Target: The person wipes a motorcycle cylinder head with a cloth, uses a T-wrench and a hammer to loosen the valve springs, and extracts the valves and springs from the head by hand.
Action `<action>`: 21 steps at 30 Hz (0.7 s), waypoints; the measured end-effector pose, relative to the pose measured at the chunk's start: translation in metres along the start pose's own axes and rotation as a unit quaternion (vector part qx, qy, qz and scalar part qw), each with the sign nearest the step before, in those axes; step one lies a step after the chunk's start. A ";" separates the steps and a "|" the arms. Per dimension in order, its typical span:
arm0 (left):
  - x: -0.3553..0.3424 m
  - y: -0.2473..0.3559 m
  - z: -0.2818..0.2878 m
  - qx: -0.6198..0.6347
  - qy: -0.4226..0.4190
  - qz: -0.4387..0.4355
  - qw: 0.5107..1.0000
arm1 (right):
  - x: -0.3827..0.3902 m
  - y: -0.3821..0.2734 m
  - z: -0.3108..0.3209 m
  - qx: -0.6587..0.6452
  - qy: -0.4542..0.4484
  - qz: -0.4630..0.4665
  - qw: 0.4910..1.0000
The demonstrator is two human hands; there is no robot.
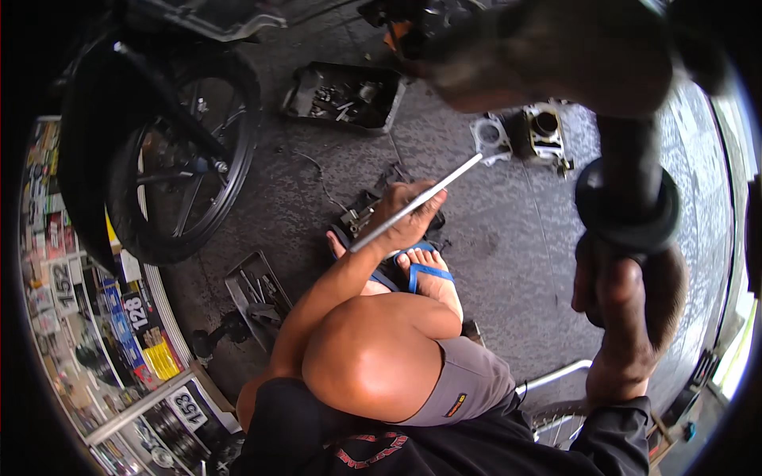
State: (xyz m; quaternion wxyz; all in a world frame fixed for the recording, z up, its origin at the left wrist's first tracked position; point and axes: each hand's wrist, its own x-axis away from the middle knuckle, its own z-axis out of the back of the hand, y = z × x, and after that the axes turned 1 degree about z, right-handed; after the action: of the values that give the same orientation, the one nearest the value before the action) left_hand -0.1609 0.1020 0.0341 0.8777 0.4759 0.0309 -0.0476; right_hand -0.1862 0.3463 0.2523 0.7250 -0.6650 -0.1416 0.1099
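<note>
My left hand [407, 216] is closed around a thin silver metal rod [417, 203], which slants up to the right. Beneath that hand, close to my feet in blue-strapped flip-flops [427, 270], lie small metal parts [359, 215], partly hidden by the hand. On the right, my right hand [635, 305] grips the black flanged handle of what looks like a hammer [633, 163]. It is held up close to the camera. Its large dark head stretches left across the top and is blurred.
A motorcycle front wheel [248, 143] stands at left beside shelves of packaged parts [119, 309]. A black tray [302, 101] holds bolts and small parts. A flat metal plate [491, 139] and an engine cylinder [546, 136] lie farther right. A narrow tool tray [252, 274] sits left of my knee.
</note>
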 end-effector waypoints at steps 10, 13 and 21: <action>-0.003 0.002 -0.009 0.077 -0.003 -0.007 0.997 | -0.008 0.063 -0.007 0.052 -0.039 -0.079 0.995; -0.005 0.009 0.003 0.066 0.015 0.047 0.997 | -0.006 0.052 0.002 -0.036 0.010 -0.072 0.997; -0.021 0.002 0.018 0.120 0.007 0.062 0.991 | 0.029 0.136 0.038 0.015 0.060 -0.193 0.979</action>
State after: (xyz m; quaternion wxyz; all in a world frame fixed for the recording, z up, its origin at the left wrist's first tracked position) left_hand -0.1818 0.0891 0.0474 0.8152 0.5791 0.0015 0.0073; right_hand -0.1686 0.4037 0.1217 0.7499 -0.6192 -0.2220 -0.0704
